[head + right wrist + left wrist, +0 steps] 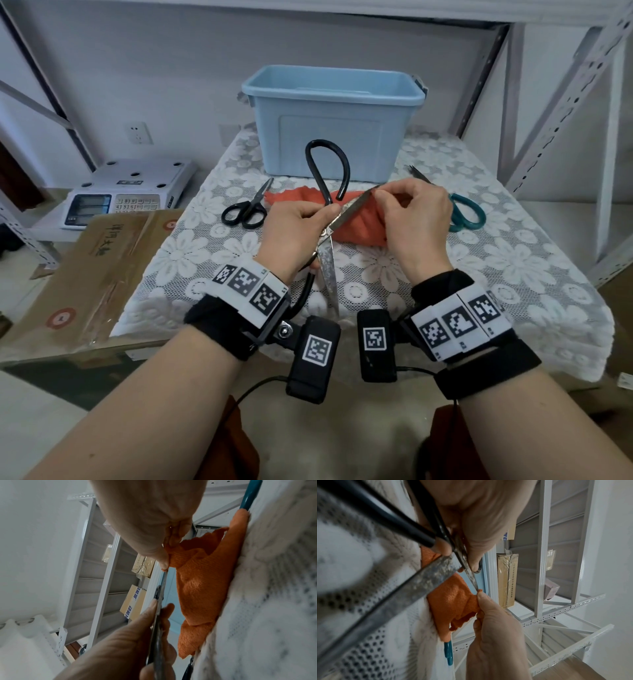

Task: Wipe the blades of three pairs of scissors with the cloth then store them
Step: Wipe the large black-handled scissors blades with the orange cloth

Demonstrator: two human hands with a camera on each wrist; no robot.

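Left hand (297,222) gripping open black scissors (328,209), right hand (416,219) pinching orange cloth (359,222) on blade tip

You see an orange cloth (356,219) on a white lace tablecloth (513,260) patterned with flowers. The large scissors (325,253) have black handles and mottled grey blades. Small black scissors (245,210) lie beside teal-handled scissors (467,214); the storage bin (334,120) is pale blue.
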